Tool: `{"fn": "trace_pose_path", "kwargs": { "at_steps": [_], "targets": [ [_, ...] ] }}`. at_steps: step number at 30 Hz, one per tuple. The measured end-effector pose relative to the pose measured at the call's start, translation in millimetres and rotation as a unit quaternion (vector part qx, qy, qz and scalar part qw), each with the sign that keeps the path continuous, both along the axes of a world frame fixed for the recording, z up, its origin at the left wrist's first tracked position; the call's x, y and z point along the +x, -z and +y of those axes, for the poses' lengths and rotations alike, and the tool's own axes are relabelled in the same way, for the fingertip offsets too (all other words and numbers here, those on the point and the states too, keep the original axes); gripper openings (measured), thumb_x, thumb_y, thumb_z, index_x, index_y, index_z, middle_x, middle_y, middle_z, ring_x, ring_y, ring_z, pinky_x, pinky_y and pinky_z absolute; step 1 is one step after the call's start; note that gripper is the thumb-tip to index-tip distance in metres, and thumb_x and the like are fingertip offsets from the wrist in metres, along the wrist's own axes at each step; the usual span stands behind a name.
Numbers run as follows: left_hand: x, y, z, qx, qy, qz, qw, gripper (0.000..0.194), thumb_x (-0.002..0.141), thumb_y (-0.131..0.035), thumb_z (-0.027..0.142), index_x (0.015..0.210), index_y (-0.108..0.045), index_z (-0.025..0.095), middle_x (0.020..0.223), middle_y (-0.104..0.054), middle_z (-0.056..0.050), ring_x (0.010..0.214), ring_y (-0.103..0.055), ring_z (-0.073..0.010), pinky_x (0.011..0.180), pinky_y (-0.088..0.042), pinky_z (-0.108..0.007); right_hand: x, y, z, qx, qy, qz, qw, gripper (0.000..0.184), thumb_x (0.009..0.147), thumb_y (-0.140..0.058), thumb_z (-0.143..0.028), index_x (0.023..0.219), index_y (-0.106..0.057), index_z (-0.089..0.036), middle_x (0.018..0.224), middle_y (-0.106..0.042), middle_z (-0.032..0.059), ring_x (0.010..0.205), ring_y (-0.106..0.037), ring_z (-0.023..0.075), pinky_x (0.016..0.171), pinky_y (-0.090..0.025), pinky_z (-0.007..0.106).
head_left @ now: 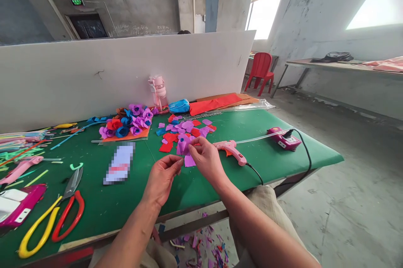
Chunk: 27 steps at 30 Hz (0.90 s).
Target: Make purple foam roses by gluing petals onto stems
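Over the front of the green table (252, 175), my left hand (160, 178) is closed in a pinch; anything between its fingertips is too small to make out. My right hand (206, 160), close beside it, pinches a purple paper flower (183, 146) with a blue centre. Loose purple, red and blue paper petals (170, 137) lie scattered behind the hands. To the right, a pink glue gun (233, 150) rests on the table, with a clear glue stick running out of its back.
Finished paper flowers (135, 122) are piled at the back. Large scissors (67, 201) with yellow and red handles lie at left. A magenta power strip (283, 139) with a black cord sits at right. A pink bottle (159, 94) stands by the white partition (201, 62).
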<state>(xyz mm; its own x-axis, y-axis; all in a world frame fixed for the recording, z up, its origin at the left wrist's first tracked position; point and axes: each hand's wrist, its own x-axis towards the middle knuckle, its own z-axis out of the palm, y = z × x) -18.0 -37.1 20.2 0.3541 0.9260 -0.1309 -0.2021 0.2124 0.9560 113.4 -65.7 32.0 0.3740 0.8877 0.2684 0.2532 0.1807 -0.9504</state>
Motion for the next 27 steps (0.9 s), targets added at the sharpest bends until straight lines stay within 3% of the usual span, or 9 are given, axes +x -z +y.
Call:
{"fn": "trace_pose_path", "kwargs": {
  "at_steps": [8, 27],
  "targets": [
    [2.4, -0.9, -1.5, 0.015, 0.005, 0.008, 1.0, 0.021, 0.057, -0.079, 0.028, 0.068, -0.068, 0.015, 0.064, -0.057, 0.001, 0.058, -0.044, -0.0079, 0.055, -0.034, -0.022, -0.5, -4.0, -3.8, -0.002, 0.011, -0.013, 1.0, 0.014, 0.08, -0.047, -0.033, 0.074, -0.046, -0.021, 0.047, -0.05, -0.007, 0.042, -0.039, 0.0096, 0.045, -0.026, 0.022],
    [2.3, -2.3, -1.5, 0.022, -0.01, 0.027, 0.999, 0.025, 0.052, -0.081, 0.03, 0.066, -0.067, 0.015, 0.063, -0.059, 0.001, 0.057, -0.045, -0.0085, 0.056, -0.034, -0.022, -1.0, 0.1, -2.0, 0.004, -0.016, 0.059, 0.998, 0.022, 0.08, -0.049, -0.041, 0.07, -0.047, -0.021, 0.045, -0.035, -0.0086, 0.042, -0.028, 0.0084, 0.041, -0.021, 0.021]
  ]
}}
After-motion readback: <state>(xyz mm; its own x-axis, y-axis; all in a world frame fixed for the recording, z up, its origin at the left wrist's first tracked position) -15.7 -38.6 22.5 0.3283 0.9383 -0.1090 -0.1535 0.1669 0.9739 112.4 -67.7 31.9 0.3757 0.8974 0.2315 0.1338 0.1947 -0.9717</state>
